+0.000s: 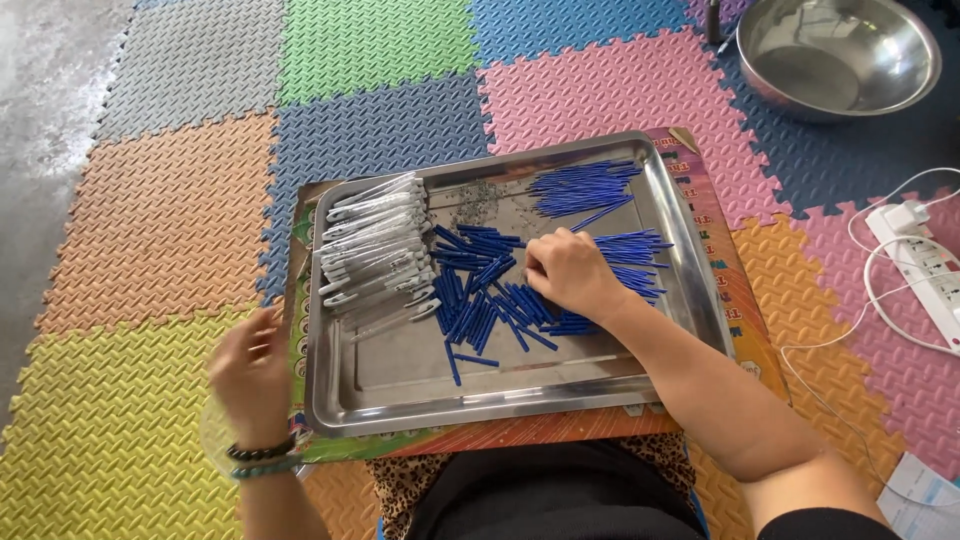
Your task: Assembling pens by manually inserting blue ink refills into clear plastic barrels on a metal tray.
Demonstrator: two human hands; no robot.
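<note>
Left hand (250,372): raised off the tray's left edge, above the yellow foam tile; motion-blurred, fingers loosely curled, and I cannot tell whether the grip pinches anything. A dark bead bracelet (262,452) and a teal one sit on the wrist.
Steel tray (400,385): just right of the left hand, resting on a colourful printed board (740,320) over the person's lap.
Clear pen barrels (378,250): a stacked pile in the tray's left part, up and to the right of the left hand, well left of the right hand.
Blue pen caps (478,290): a loose heap mid-tray, lying directly left of and under the right hand's fingertips.
Right hand (568,272): palm down over the middle of the tray, fingers bent and pressed together into the heap of blue pen caps; what exactly the grip pinches is hidden beneath the hand.
Small metal springs (480,198): a scatter on the tray floor, beyond the right hand and slightly left of it.
Blue ink refills (585,188): one bundle beyond the right hand near the tray's far rim, another just right of the knuckles.
Steel bowl (835,55): far beyond and right of the right hand, on the foam mat.
White power strip (925,265): well right of the right hand, with a white cable looping near it.
</note>
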